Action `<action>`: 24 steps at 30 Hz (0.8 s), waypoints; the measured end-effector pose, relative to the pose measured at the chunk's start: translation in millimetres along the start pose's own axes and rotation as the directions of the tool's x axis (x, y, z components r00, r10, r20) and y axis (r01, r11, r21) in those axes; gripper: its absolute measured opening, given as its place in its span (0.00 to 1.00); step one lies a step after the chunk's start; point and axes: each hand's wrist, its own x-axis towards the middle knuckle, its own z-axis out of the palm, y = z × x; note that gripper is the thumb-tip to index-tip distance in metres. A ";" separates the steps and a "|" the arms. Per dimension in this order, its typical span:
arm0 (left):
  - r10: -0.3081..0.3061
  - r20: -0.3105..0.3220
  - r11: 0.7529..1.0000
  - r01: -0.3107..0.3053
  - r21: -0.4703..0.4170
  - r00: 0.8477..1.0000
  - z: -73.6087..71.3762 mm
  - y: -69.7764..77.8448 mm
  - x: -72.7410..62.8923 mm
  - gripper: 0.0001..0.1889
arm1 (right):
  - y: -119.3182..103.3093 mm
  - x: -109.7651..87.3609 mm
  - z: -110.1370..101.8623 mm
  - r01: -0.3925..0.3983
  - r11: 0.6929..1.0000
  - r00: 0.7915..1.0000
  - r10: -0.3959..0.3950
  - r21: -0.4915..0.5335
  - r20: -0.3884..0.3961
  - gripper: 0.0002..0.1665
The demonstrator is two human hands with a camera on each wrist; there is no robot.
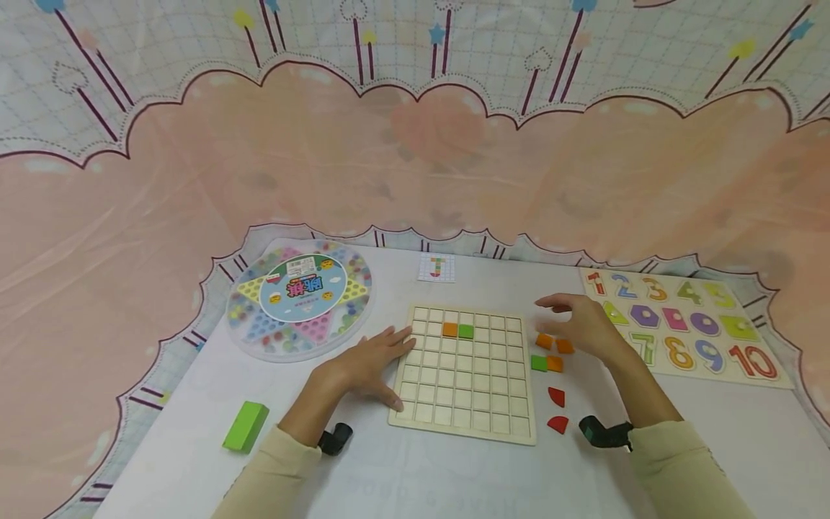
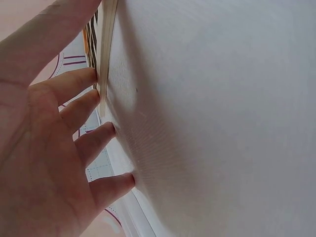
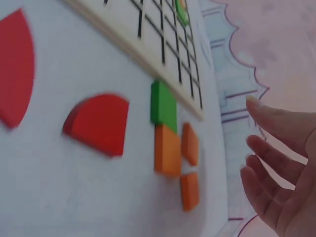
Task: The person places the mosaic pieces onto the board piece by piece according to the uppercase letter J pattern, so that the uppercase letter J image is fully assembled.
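Observation:
A wooden grid board (image 1: 463, 422) lies on the white table. On it, an orange square block (image 1: 450, 329) and a green square block (image 1: 465, 331) sit side by side in the second row. My left hand (image 1: 363, 367) rests against the board's left edge, its fingers spread and its thumb near the lower corner. Beyond the board's right edge, my right hand (image 1: 586, 324) hovers with nothing in its loosely bent fingers. Below it lie three loose orange blocks (image 3: 168, 150) and a green block (image 3: 163, 103). Two red quarter-circle pieces (image 3: 101, 123) lie nearer the front.
A small card (image 1: 436, 267) with a colored shape on a grid stands behind the board. At left are a round Chinese checkers set (image 1: 305, 288) and a long green block (image 1: 246, 427). A number and shape puzzle board (image 1: 687, 324) lies at right. A patterned cloth hangs behind.

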 end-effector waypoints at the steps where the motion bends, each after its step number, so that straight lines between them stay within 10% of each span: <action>1: 0.002 0.001 1.000 -0.002 0.000 1.000 0.2 0.4 0.0 0.57 | 3.9 -1.6 -0.9 -0.024 1.000 1.000 0.024 0.006 0.010 0.30; 24: 0.006 -0.002 1.000 -0.006 -0.005 1.000 1.1 -0.1 2.3 0.57 | 32.4 -8.7 22.7 -0.024 0.999 1.000 0.024 0.028 0.001 0.23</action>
